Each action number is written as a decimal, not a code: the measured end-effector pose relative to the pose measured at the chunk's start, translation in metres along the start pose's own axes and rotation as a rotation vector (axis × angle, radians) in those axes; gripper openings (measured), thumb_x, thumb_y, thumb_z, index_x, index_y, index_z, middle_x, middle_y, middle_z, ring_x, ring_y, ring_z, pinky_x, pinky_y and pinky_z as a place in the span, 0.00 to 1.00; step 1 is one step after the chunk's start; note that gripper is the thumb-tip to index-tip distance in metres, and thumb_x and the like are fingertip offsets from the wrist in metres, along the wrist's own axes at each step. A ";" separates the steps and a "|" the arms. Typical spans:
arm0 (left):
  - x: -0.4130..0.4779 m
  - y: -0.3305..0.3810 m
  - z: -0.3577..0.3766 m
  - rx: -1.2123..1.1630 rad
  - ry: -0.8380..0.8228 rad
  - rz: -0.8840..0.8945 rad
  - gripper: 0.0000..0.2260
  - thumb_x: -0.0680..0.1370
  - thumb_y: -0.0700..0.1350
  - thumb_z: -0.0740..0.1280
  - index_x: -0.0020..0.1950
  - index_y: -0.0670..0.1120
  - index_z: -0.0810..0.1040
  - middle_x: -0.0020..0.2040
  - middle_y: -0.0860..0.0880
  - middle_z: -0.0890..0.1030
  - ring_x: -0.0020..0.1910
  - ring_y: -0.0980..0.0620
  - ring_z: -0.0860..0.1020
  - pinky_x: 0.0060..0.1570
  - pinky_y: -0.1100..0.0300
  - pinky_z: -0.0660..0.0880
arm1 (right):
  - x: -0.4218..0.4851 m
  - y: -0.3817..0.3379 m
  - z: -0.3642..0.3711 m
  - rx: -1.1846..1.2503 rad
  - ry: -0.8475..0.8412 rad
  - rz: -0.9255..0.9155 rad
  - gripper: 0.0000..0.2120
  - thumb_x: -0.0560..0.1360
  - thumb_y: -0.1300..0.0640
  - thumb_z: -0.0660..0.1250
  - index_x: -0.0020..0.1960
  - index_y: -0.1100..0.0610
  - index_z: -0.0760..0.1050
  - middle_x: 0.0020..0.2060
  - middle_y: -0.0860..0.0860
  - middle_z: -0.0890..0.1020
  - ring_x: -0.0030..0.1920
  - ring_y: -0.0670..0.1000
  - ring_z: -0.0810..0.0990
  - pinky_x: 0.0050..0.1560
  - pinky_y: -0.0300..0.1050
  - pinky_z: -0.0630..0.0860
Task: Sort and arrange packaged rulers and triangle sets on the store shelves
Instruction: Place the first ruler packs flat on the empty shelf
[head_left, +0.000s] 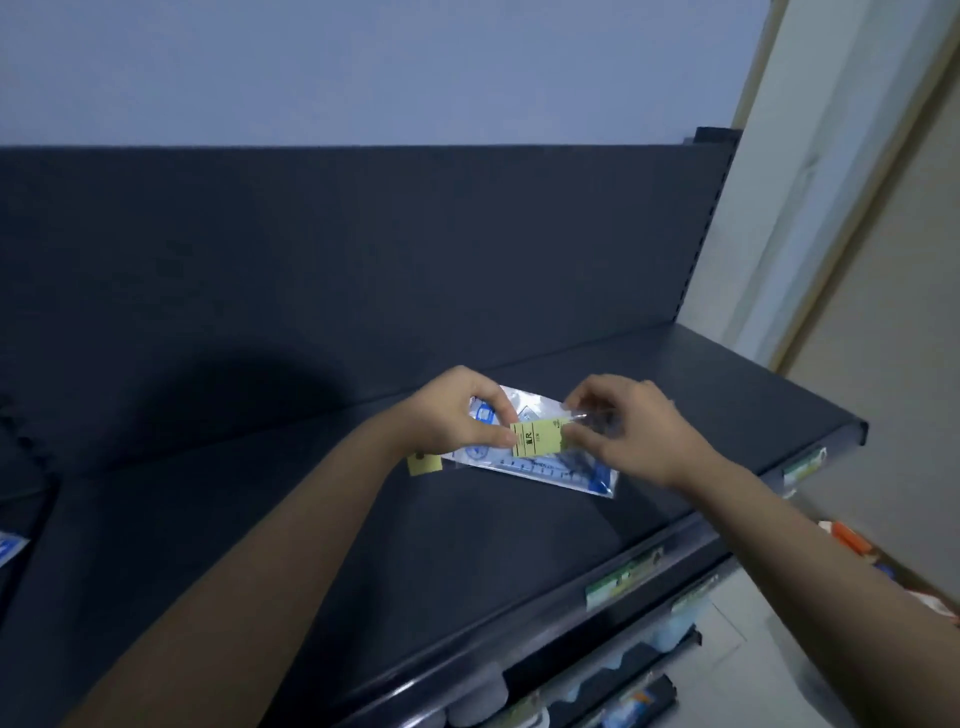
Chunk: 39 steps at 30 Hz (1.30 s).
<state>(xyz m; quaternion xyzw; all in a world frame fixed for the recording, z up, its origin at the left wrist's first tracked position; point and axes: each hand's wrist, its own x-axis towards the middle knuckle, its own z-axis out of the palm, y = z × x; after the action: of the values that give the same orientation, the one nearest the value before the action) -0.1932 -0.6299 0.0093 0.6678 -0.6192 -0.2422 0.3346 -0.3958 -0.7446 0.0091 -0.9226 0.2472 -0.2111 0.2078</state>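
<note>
Motion blur and the fingers hide much of the clear plastic packet of blue rulers and triangles (553, 470), low over the dark grey metal shelf (675, 374) — whether it touches is unclear. The left hand (457, 410) pinches its yellow paper label (537, 439); the right hand (628, 431) pinches the clear top edge. At the right border, a cut-off brown cardboard box (906, 577) holds blurred orange items (852, 540)
</note>
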 end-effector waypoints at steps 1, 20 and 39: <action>0.013 -0.004 0.001 -0.030 0.011 -0.002 0.05 0.69 0.44 0.77 0.39 0.51 0.82 0.39 0.61 0.82 0.42 0.67 0.78 0.45 0.77 0.68 | 0.006 0.015 -0.007 -0.048 0.015 0.028 0.08 0.70 0.48 0.71 0.47 0.50 0.76 0.43 0.43 0.80 0.44 0.44 0.79 0.56 0.49 0.73; 0.160 0.009 0.073 -0.470 0.260 -0.291 0.31 0.65 0.29 0.76 0.62 0.50 0.72 0.49 0.46 0.82 0.44 0.50 0.83 0.39 0.58 0.80 | 0.091 0.248 -0.072 0.740 -0.083 0.254 0.13 0.69 0.74 0.70 0.46 0.59 0.78 0.33 0.47 0.83 0.36 0.45 0.83 0.33 0.40 0.80; 0.240 0.050 0.161 0.471 0.642 -0.295 0.10 0.77 0.46 0.68 0.56 0.44 0.77 0.57 0.50 0.76 0.52 0.53 0.76 0.54 0.60 0.72 | 0.153 0.355 -0.096 0.551 -0.189 0.130 0.12 0.70 0.64 0.72 0.52 0.57 0.77 0.48 0.52 0.81 0.47 0.50 0.80 0.45 0.46 0.80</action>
<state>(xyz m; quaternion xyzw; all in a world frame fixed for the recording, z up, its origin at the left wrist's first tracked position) -0.3176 -0.8916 -0.0381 0.8489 -0.4198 0.0810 0.3107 -0.4533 -1.1353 -0.0407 -0.8292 0.2187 -0.1698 0.4855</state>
